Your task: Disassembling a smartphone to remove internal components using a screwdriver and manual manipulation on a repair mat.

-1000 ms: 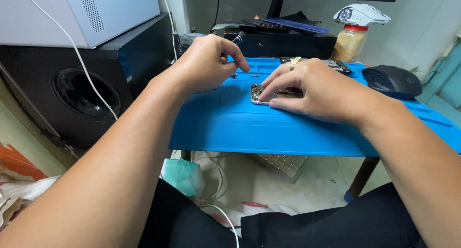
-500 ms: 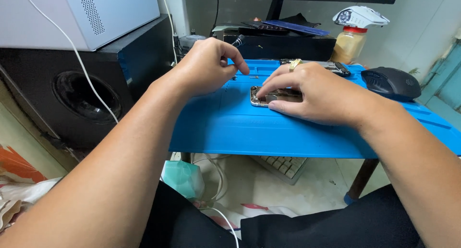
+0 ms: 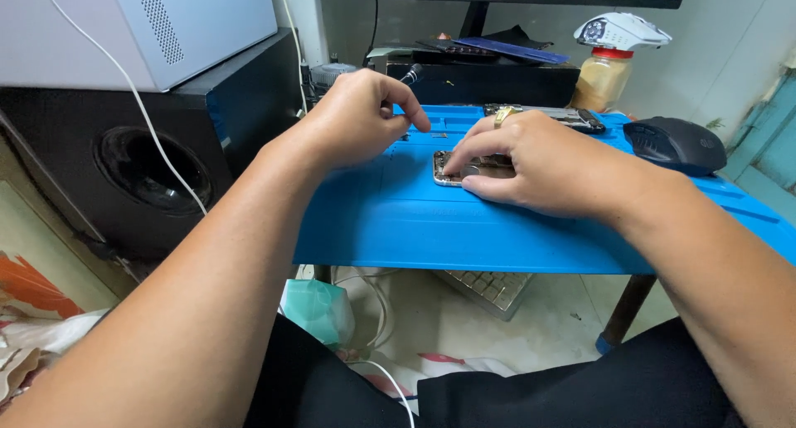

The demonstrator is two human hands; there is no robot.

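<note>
A small opened phone (image 3: 448,169), its insides showing, lies on a blue work mat (image 3: 414,221). My right hand (image 3: 539,162) rests on it, fingertips pressing its top and the thumb along its near edge. My left hand (image 3: 361,117) hovers just left of the phone, a little above the mat. Its fingers are curled and the index tip points toward the phone. I see nothing between its fingers, though something tiny could be hidden there.
A second dismantled phone (image 3: 572,117) lies at the mat's far edge. A black mouse (image 3: 676,144) sits to the right, with a jar (image 3: 601,80) behind it. A black speaker (image 3: 141,162) and a grey box (image 3: 166,21) stand to the left, and a keyboard (image 3: 489,289) sits under the table.
Almost nothing differs. My left hand's fingers have shifted slightly above the mat, and my right hand stays on the opened phone.
</note>
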